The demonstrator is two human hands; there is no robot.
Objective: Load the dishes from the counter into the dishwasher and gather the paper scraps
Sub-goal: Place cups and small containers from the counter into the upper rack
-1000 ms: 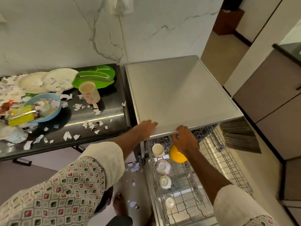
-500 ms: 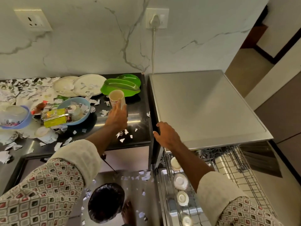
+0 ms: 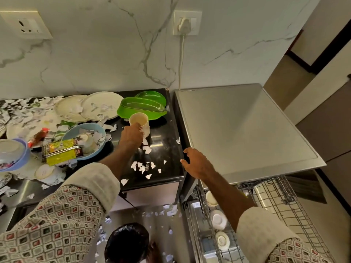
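Left hand [image 3: 132, 136] grips the upright cup [image 3: 139, 119], left of the dishwasher rack [image 3: 281, 202]; right hand [image 3: 197, 164] rests relaxed on the dishwasher top [image 3: 247, 130], nearer the rack.

Glossy black counter [image 3: 163, 149], matt brushed-metal dishwasher top [image 3: 247, 130] — torn paper scraps [image 3: 144, 168].

Green trays [image 3: 141, 109] stand just behind the cup [image 3: 140, 120] in my left hand [image 3: 132, 136], and a blue bowl [image 3: 98, 149] blocks the left. The open way runs right, over dark counter [image 3: 167, 147] strewn with flat paper scraps [image 3: 144, 167]. My right hand [image 3: 197, 164] sits at the dishwasher top [image 3: 247, 130] corner. Below it, white cups [image 3: 218, 219] fill the rack [image 3: 281, 209] along its left edge.
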